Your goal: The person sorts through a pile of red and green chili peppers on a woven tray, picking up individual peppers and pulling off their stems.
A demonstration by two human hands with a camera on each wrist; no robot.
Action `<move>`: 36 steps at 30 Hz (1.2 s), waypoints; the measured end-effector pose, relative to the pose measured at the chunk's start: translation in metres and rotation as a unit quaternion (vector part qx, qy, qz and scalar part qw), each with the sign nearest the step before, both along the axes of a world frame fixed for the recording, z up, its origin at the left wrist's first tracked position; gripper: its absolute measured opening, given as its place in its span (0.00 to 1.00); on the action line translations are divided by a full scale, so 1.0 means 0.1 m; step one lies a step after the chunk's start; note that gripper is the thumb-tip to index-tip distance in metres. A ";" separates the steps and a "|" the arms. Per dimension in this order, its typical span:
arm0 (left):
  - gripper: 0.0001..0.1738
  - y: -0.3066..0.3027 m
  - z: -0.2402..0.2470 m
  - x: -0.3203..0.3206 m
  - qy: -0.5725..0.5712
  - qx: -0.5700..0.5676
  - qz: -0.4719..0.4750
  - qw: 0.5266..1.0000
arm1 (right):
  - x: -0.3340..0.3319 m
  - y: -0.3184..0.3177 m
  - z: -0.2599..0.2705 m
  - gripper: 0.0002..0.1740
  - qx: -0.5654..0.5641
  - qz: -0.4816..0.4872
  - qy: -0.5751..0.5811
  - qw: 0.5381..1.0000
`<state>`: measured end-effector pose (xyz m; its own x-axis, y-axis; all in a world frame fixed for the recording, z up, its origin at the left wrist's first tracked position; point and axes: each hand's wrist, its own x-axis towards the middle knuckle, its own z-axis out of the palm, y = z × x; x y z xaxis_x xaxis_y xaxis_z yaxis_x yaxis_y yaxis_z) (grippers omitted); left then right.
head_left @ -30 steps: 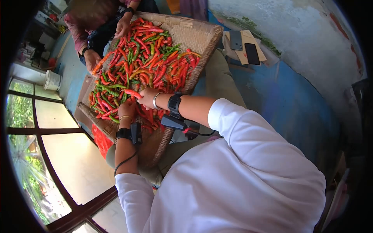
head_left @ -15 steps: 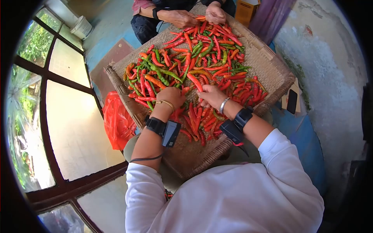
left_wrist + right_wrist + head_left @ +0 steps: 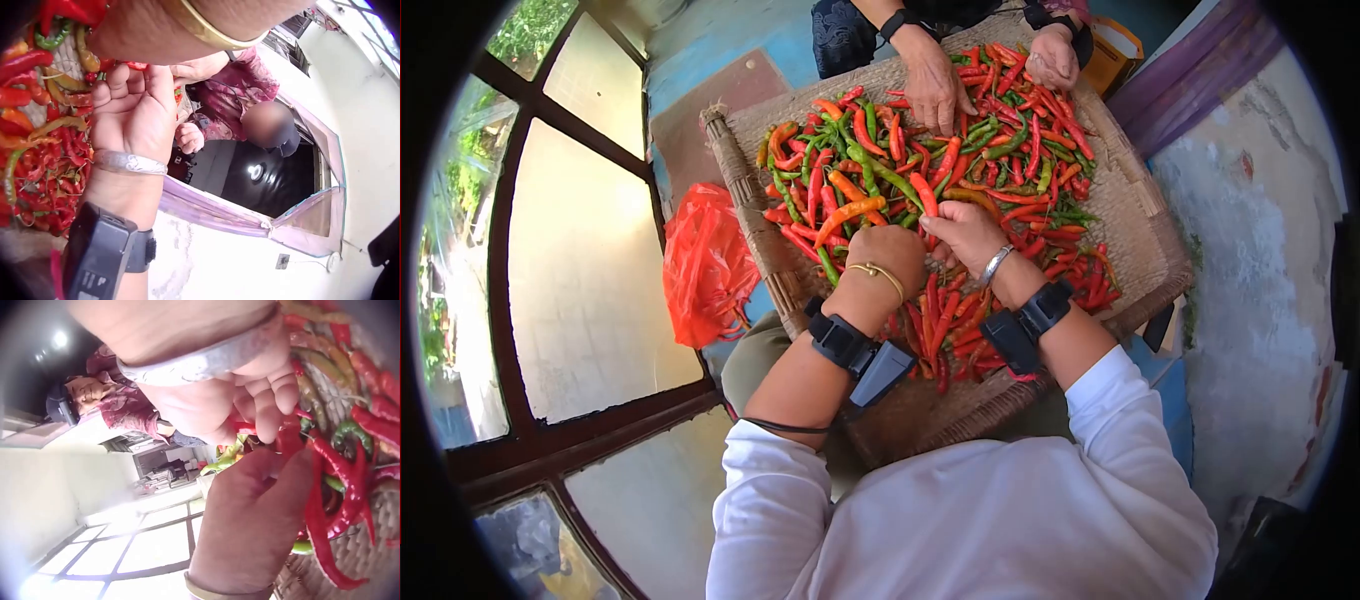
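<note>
So the right hand (image 3: 965, 237) has a red pepper (image 3: 923, 193) pinched by the thumb and fingers, one end poking up above the heap of peppers (image 3: 948, 160) in the woven tray (image 3: 1122, 170). The left hand (image 3: 887, 262) is right beside it, fingers curled down among the peppers, but honestly I can't tell if it's gripping one.

What I'd worry about: crowding. Another person's hand (image 3: 935, 90) is down in the same heap, so two people reaching at once could bump knuckles and knock that pepper loose. The near corner also sits over the lap, so a shifted knee could tip the tray and send peppers sliding. The boxy wrist unit (image 3: 883, 372) hangs low over the near side too and might snag on something.

Room-wise, the best bet is the bare weave along the wall side, between heap and rim. The window side is tighter: peppers lie close to the rolled edge there, with a red plastic bag (image 3: 705, 265) just outside it.
</note>
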<state>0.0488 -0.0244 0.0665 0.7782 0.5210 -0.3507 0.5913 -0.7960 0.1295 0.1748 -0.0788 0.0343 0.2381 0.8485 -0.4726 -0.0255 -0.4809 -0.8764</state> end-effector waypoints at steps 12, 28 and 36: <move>0.13 0.09 0.17 0.01 0.027 0.004 0.015 1.000 | 0.28 -0.25 0.26 0.12 0.074 -0.037 0.091 0.992; 0.15 0.22 0.09 -0.05 -0.160 0.008 0.108 0.981 | -0.08 -0.05 -0.10 0.19 0.117 -0.113 0.183 0.970; 0.14 0.26 0.11 -0.10 -0.126 -0.042 0.055 0.990 | 0.11 -0.10 -0.08 0.12 0.047 -0.026 0.035 0.998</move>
